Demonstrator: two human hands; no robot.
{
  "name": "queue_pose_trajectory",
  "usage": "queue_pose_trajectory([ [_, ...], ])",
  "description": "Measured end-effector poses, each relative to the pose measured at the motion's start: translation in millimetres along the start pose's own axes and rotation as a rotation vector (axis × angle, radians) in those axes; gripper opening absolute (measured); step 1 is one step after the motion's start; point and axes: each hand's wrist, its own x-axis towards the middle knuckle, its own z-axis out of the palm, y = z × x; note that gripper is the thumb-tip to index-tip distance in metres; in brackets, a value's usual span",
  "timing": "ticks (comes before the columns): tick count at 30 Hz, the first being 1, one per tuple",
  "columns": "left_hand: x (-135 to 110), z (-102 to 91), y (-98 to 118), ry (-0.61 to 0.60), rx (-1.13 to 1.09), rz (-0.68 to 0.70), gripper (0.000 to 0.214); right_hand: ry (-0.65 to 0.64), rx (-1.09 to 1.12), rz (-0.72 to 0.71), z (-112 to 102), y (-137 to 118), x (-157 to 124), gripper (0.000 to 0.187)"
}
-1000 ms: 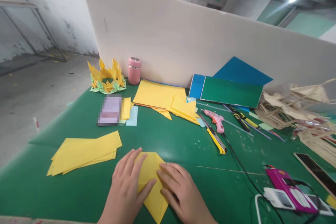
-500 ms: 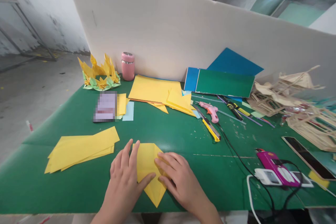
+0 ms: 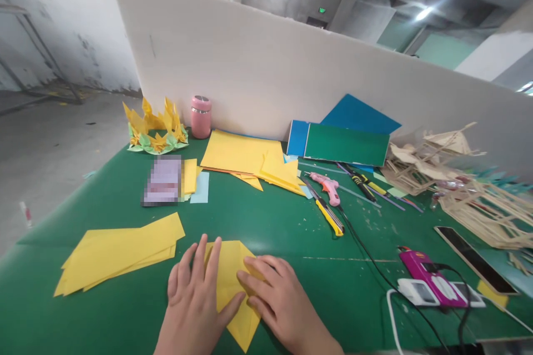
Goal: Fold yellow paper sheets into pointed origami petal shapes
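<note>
**A:** Where is the paper, and what are the hands doing?

**B:** The folded yellow paper [image 3: 228, 266] lies flat on the green table [image 3: 316, 299], at the near edge, about the middle. The left hand [image 3: 194, 297] rests on its left half and the right hand [image 3: 277, 302] on its right half. Both are flat with fingers spread, pressing down. Neither pinches or closes round anything.

**A:** How would it handle?

**B:** I judge it very light and thin, quick to crease and easy to tear or dent. On that smooth surface it may slide, so one palm ought to pin it. The best hold looks like the pointed near tip or a folded edge, pinched lightly between thumb and finger.

**A:** And around it?

**B:** Just to the left is a stack of yellow sheets [image 3: 119, 249], apart from the hands. To the near right is a power strip [image 3: 420, 291]. Farther off lie a yellow utility knife [image 3: 330, 217] and a pink glue gun [image 3: 327, 187], with more yellow paper [image 3: 244, 152] to their left. At the far edge, paper flowers [image 3: 154, 133] and a pink cup [image 3: 200, 116] stand before a white board [image 3: 270, 66].
</note>
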Motion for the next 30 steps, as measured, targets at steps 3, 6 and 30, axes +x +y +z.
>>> queue_pose_trajectory([
  [3,0,2.0,-3,0.010,-0.099,0.026,0.065,-0.012,0.007,-0.007,0,1,0,0.029],
  [6,2,-1.1,-4,-0.023,-0.218,-0.041,0.056,-0.013,0.022,0.013,2,1,-1,0.029],
  [30,26,-17.1,-5,-0.298,-0.482,0.065,0.018,-0.052,-0.150,-0.117,16,4,-3,0.044],
])
